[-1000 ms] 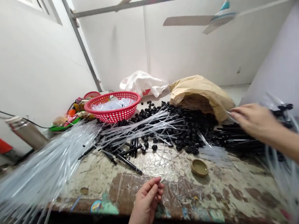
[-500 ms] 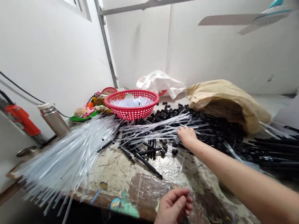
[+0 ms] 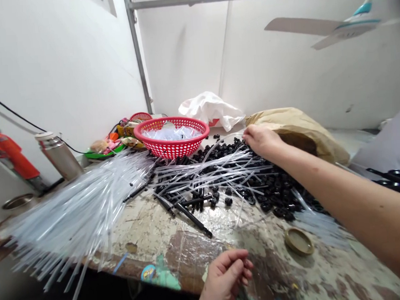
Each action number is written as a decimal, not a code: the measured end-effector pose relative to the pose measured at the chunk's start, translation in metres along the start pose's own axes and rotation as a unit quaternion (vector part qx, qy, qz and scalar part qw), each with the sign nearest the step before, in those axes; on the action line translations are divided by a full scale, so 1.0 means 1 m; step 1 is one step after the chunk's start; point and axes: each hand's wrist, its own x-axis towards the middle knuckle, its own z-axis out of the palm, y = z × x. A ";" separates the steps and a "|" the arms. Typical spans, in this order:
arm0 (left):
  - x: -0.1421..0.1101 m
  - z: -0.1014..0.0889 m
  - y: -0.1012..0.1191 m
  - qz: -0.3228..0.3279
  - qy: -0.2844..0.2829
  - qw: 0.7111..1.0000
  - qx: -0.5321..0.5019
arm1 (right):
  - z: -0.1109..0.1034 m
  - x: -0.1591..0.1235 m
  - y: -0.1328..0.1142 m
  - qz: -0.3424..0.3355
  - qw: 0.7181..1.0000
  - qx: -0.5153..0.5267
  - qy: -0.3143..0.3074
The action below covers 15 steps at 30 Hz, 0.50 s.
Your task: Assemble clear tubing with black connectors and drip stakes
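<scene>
My right hand [image 3: 263, 140] is closed on the end of a thin clear plastic tube [image 3: 216, 144], which arcs leftward from the fingers. Below that hand lies a loose spread of clear tubes [image 3: 201, 172] on top of a heap of small black plastic fittings [image 3: 274, 190]. My left hand [image 3: 227, 273] hovers at the table's near edge, its fingers curled in and the thumb beside them; nothing shows in it. Several black rods [image 3: 194, 219] lie on the table in front of the tubes.
A large bundle of clear tubes [image 3: 77, 209] overhangs the table's left front edge. Behind stand a red basket [image 3: 172, 149] of clear pieces and a brown paper sack [image 3: 287, 118]. A steel flask [image 3: 59, 155] is at left, a small round dish [image 3: 298, 241] at right.
My right hand has risen from the spread tubes toward the paper sack, lifting one tube's end. The view has turned slightly right, showing the round dish. My left hand keeps its pose.
</scene>
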 end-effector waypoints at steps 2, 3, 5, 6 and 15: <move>-0.001 0.002 0.002 0.003 0.006 1.000 0.000 | -0.018 0.000 0.002 0.021 0.997 0.073 0.020; -0.002 0.003 0.003 0.004 0.009 1.000 0.000 | -0.026 -0.004 0.003 0.034 0.989 0.142 0.027; -0.004 0.006 0.005 0.005 0.016 1.000 0.002 | -0.041 -0.015 0.005 0.063 0.944 0.324 0.024; -0.005 0.007 0.006 0.006 0.020 1.000 0.004 | -0.048 -0.024 0.006 0.072 0.907 0.415 0.011; -0.010 0.013 0.008 0.016 0.027 0.999 0.013 | -0.108 -0.129 0.031 0.012 0.787 0.616 0.015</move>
